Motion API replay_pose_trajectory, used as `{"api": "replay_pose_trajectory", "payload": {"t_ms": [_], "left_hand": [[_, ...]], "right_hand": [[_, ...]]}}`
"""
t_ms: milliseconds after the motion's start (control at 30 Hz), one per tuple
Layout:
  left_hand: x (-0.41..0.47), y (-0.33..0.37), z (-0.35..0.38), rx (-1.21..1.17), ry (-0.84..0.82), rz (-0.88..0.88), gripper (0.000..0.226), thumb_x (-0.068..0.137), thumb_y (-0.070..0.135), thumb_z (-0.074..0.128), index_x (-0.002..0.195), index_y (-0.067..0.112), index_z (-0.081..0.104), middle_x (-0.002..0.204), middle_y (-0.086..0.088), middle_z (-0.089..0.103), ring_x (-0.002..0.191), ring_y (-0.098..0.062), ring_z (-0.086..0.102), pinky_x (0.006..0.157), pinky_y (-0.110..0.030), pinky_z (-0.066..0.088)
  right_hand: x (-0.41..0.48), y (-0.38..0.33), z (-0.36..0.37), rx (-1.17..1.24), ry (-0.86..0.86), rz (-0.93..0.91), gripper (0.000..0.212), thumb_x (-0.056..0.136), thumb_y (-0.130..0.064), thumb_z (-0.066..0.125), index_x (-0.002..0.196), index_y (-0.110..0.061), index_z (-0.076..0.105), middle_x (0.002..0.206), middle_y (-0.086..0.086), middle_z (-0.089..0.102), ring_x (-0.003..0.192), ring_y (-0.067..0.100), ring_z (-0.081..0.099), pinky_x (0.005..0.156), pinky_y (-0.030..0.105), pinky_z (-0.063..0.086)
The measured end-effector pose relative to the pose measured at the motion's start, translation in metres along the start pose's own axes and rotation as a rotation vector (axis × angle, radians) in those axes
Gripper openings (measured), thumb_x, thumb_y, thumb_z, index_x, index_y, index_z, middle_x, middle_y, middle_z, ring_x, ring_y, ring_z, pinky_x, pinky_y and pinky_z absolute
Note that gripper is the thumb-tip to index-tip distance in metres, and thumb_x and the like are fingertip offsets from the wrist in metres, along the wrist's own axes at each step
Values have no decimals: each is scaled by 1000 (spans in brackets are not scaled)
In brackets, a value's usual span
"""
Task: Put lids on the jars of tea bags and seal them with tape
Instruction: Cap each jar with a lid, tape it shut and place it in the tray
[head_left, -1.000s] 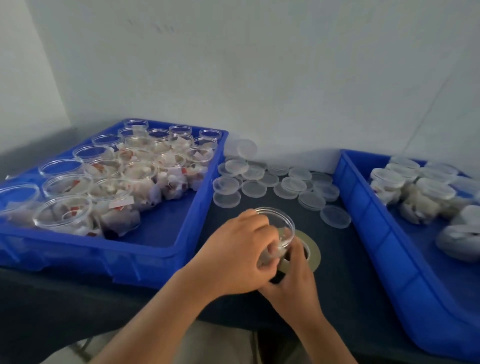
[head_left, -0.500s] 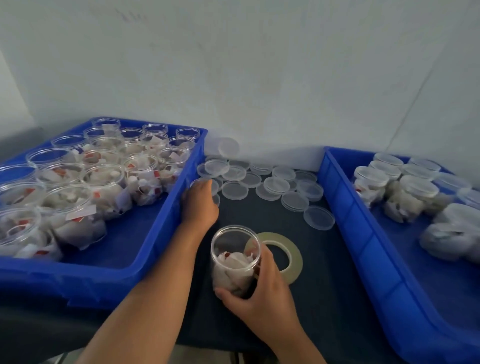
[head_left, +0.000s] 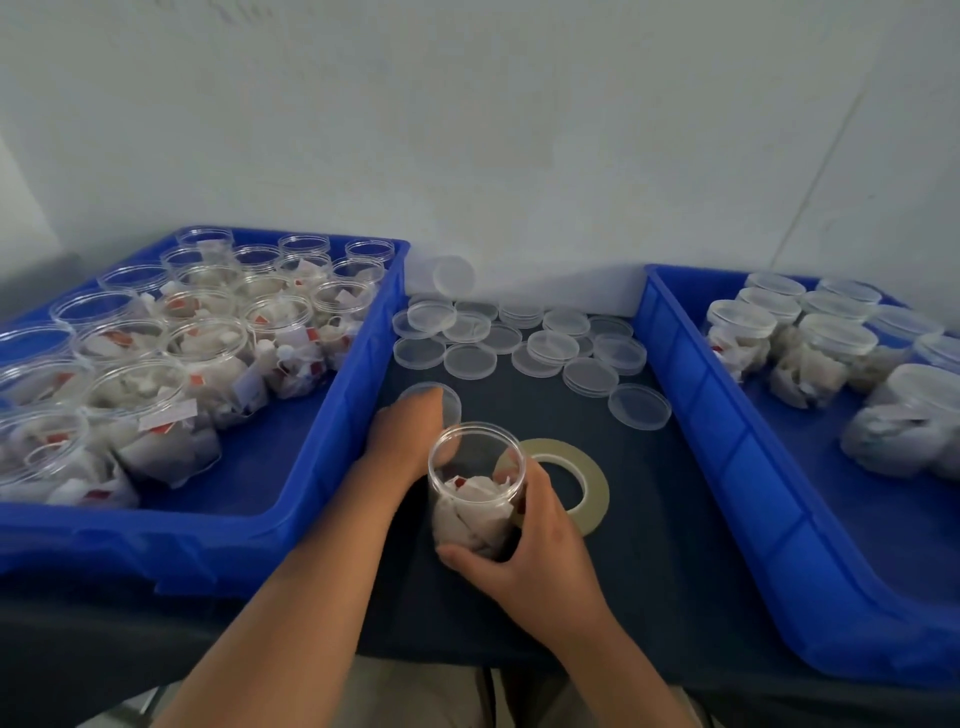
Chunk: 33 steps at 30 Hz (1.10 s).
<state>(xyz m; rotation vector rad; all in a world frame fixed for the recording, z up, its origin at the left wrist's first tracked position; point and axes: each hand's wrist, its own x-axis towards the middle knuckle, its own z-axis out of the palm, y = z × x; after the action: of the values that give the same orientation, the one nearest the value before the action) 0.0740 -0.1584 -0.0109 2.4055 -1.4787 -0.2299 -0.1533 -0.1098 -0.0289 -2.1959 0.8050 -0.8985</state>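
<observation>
At lower centre of the frame, a person's right hand (head_left: 530, 551) wraps its fingers round an open jar (head_left: 475, 483) of tea bags, steadying it upright on the dark table (head_left: 649, 530); the left hand (head_left: 402, 439), just behind, pinches a clear lid (head_left: 451, 399), apparently meant to cap it; the tape roll (head_left: 584, 470) lies flat beside the jar, handy for sealing; unlidded jars fill the left crate (head_left: 332, 457), capped ones the right crate (head_left: 727, 447); loose lids (head_left: 519, 343) wait between.

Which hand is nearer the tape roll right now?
Right. The right hand, gripping the jar, is at the left edge of the tape roll; the left hand, holding a lid, is across the jar, farther left.
</observation>
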Motion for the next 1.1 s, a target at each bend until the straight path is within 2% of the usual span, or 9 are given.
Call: {"api": "replay_pose_trajectory", "payload": {"t_ms": [133,333,500,567,700,833,933,1033,1100], "left_hand": [[-15,-6,5,-83,94,86,11,82,35,66,72,36,64,91,10,54,89,-16,52,68,-32,47],[-26,-5,-5,-363,182,-21,30,80,23,89,64,30,65,158,-8,45,149,-31,29,116,-45,33],[-28,5,-14,-925,42,-238,23,78,33,91,80,18,73,78,7,76,99,-24,74,77,-32,56],[-29,8,-17,-948,108,-221,27,77,35,90,90,20,72,84,6,75,100,-22,72,74,-29,53],[-28,11,-27,-764,210,-203,96,64,47,98,142,23,49,145,-5,48,130,-23,54,102,-39,53],[-33,15,-38,-573,262,-173,136,63,61,94,165,18,16,161,-19,28,148,-33,36,116,-46,41],[-47,27,-49,-534,392,-16,111,73,58,90,160,19,33,135,-2,57,121,-12,58,93,-28,53],[-65,33,-65,-497,441,221,37,86,39,84,121,31,74,85,19,69,86,9,63,71,-16,53],[-78,35,-76,-563,310,312,16,92,35,78,108,35,77,95,24,74,94,14,64,77,-10,52]], "right_hand": [[0,-2,-1,13,2,18,93,64,-65,89,132,-68,26,131,-39,51,122,-11,54,93,5,44],[1,-1,-1,3,-5,46,89,62,-69,88,128,-71,28,128,-37,53,120,-11,54,90,4,45],[1,1,-1,23,-5,52,93,64,-63,89,132,-70,26,129,-42,49,123,-15,51,91,2,43],[1,2,-1,29,-11,53,94,65,-61,89,131,-72,23,128,-50,44,123,-21,47,90,-2,39],[0,1,-1,48,-28,71,93,67,-58,90,127,-74,21,126,-50,46,118,-21,52,86,0,43],[0,-1,-2,59,-27,73,94,68,-56,91,129,-71,22,127,-47,48,117,-19,53,85,1,45],[-1,-1,-3,75,-25,68,95,69,-54,91,130,-72,21,126,-49,48,116,-20,53,85,0,44],[0,2,-2,94,-17,72,97,67,-58,90,129,-76,17,125,-51,47,117,-22,51,85,-1,42],[0,3,-1,89,-22,76,100,66,-62,89,130,-79,14,125,-51,46,117,-21,51,85,-1,43]]}}
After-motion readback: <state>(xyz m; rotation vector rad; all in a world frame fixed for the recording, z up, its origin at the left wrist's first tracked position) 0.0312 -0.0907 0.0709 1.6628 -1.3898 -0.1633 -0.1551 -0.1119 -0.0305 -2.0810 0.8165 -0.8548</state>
